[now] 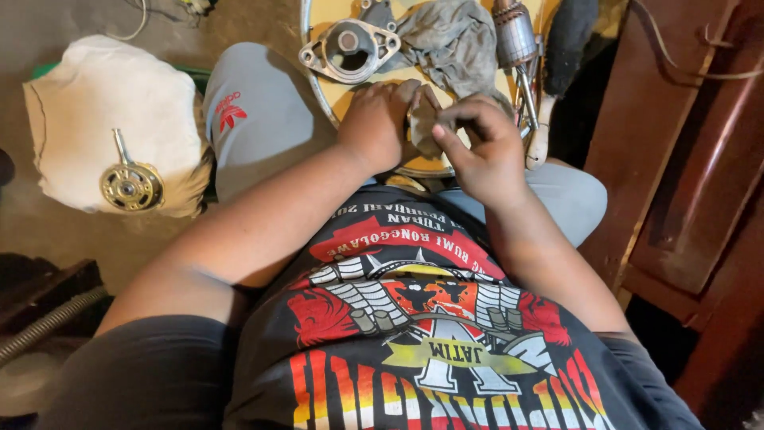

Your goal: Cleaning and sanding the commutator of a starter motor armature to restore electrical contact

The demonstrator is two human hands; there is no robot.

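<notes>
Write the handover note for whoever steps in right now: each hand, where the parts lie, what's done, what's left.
Left hand: closed over a small grey piece at the near rim of the round yellow tray.
Right hand: fingertips pinch the same piece from the other side.
On the tray: a metal motor end housing, a crumpled grey rag, and a motor armature lying with its shaft toward the person.
To the left, a brass-coloured round part rests on a white cloth bundle.
Done: the motor lies in separate parts.
Left: the piece is still in both hands; what it is cannot be made out.
</notes>
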